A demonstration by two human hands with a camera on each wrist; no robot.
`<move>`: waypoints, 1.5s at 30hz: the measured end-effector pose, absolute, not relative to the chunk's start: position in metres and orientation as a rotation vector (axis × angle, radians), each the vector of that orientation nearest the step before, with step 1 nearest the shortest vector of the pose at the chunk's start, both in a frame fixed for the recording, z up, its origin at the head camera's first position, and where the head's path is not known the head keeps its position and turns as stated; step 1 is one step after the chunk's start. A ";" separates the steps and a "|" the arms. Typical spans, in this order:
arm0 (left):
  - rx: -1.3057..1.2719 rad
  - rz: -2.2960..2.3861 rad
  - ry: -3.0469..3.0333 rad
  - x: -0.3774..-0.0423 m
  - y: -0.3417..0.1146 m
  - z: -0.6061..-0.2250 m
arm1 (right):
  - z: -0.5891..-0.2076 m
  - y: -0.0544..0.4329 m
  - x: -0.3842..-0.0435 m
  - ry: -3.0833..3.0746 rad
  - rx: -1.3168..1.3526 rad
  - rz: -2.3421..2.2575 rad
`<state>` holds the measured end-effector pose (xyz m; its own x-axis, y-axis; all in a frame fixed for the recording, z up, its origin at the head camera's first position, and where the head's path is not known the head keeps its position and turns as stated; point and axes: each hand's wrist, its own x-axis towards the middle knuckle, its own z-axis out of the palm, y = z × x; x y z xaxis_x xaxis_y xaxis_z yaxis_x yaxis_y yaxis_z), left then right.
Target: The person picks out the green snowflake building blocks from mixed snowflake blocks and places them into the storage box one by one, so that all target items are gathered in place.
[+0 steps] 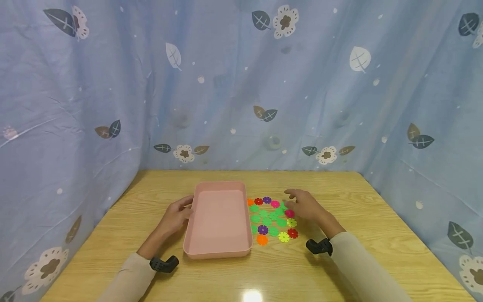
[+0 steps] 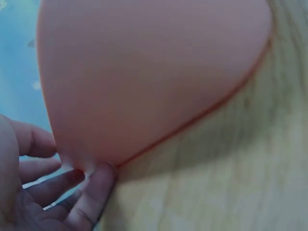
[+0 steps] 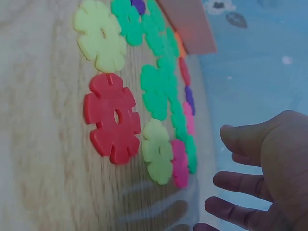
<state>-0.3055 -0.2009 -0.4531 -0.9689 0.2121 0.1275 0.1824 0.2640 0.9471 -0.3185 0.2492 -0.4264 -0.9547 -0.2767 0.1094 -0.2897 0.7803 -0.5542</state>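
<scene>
A pink rectangular tray (image 1: 219, 220) lies on the table with nothing inside it. My left hand (image 1: 178, 216) is at its left side, fingertips touching the outer wall (image 2: 154, 72); the fingers are slightly bent and not visibly hooked over the rim. Right of the tray lies a flat cluster of plastic flower-shaped discs, among them a green disc (image 1: 273, 231), a red disc (image 3: 113, 118) and a yellow disc (image 3: 100, 36). My right hand (image 1: 306, 205) hovers at the cluster's far right edge, fingers loosely spread, with nothing seen between them in the right wrist view.
A light wooden table (image 1: 362, 235) carries everything. Blue patterned curtain (image 1: 234, 84) hangs behind it and along both sides. The tray's right wall (image 1: 249, 222) stands against the cluster's left edge and partly hides some discs.
</scene>
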 end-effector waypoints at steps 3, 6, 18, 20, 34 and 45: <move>0.386 1.881 2.465 -0.305 -0.203 -0.457 | -0.428 0.247 -0.325 -2.964 0.501 0.891; 0.380 1.894 2.475 -0.306 -0.204 -0.461 | -0.430 0.244 -0.329 -2.967 0.530 0.875; 0.405 1.923 2.524 -0.306 -0.207 -0.467 | -0.439 0.235 -0.332 -2.962 0.494 0.875; 0.411 1.928 2.519 -0.305 -0.207 -0.467 | -0.440 0.235 -0.333 -2.954 0.502 0.863; 0.478 1.976 2.462 -0.306 -0.208 -0.470 | -0.438 0.239 -0.344 -2.995 0.464 0.992; 0.503 1.995 2.448 -0.306 -0.206 -0.470 | -0.423 0.239 -0.345 -2.960 0.505 1.115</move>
